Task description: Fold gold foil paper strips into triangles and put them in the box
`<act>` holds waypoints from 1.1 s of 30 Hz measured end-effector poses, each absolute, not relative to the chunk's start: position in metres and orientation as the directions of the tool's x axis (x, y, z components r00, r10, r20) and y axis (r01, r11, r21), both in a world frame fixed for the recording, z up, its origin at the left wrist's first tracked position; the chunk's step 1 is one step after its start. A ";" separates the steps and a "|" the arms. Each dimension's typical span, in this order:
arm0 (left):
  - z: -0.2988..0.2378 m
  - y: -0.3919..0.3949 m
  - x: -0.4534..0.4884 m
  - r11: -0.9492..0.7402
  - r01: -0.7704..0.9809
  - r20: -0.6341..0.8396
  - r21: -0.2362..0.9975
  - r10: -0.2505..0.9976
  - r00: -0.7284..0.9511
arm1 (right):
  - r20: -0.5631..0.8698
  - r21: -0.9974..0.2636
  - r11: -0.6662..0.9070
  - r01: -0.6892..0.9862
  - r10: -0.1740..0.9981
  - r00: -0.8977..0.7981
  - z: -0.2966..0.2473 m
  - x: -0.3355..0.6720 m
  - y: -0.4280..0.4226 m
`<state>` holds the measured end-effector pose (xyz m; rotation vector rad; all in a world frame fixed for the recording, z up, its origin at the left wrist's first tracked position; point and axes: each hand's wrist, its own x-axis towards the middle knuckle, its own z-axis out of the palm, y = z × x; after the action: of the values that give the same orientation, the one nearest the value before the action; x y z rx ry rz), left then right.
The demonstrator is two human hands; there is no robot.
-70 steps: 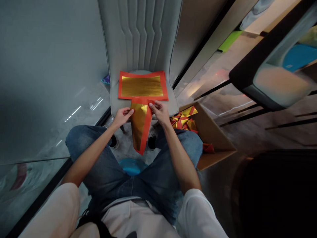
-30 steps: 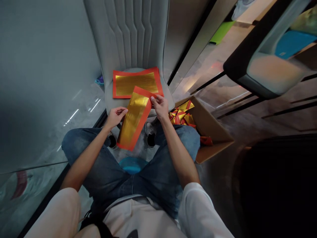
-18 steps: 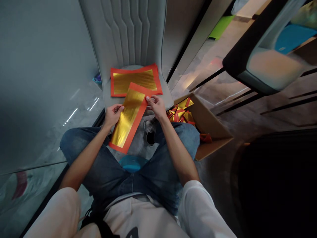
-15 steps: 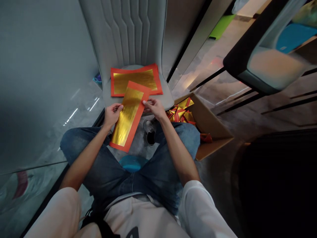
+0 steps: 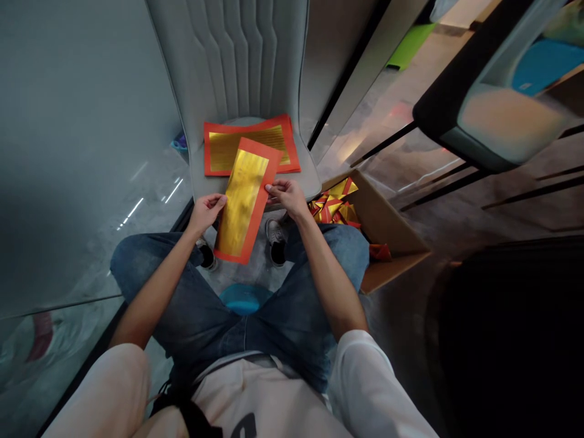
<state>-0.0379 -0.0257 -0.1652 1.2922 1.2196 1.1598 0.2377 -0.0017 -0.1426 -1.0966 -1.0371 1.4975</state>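
The right hand (image 5: 287,198) pinches the right long edge of a gold-foil paper sheet (image 5: 241,198), thumb on top and fingers behind it. The left hand (image 5: 207,213) is more open, its fingers spread and its thumb at the sheet's left edge, though how firmly it grips is hard to tell. The sheet is a long, flat rectangle with a shiny, faintly creased gold centre inside a matte orange-red border. It stands nearly upright in view, its top end overlapping a stack of wider bordered sheets (image 5: 223,152) on the seat of a grey upholstered chair (image 5: 241,61), and its lower end reaching out over the gap between the denim-clad knees (image 5: 146,255). Beside the seat's right edge, an open cardboard box (image 5: 387,240) holds folded gold-and-red paper pieces (image 5: 335,210). Compared with a moment earlier, the sheet has swung from a slant to this more upright position, and its top end now lies further over the stack.
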 end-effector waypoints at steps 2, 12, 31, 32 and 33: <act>-0.165 -0.026 -0.039 -0.021 0.074 0.018 0.997 0.999 0.046 | -0.133 -0.965 -0.158 -0.210 0.983 -0.128 -0.143 0.238 -0.001; -0.171 -0.028 -0.035 -0.148 0.252 0.168 0.956 0.984 -0.059 | -0.135 -0.978 -0.147 -0.148 0.987 -0.090 -0.153 0.232 0.006; -0.182 -0.025 -0.039 -0.019 0.204 0.016 0.979 1.000 0.016 | -0.058 -0.990 -0.054 -0.127 0.998 0.030 -0.166 0.235 0.015; -0.182 -0.024 -0.039 -0.017 0.210 0.015 0.978 1.000 0.013 | -0.064 -0.990 -0.060 -0.127 0.998 0.029 -0.166 0.234 0.015; -0.182 -0.024 -0.039 -0.018 0.217 0.016 0.976 1.000 0.010 | -0.070 -0.990 -0.066 -0.126 0.997 0.026 -0.166 0.233 0.014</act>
<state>-0.0385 -0.0242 -0.1821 1.3852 1.3538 1.1042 0.2335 0.0143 -0.1657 -1.1790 -1.0609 1.2929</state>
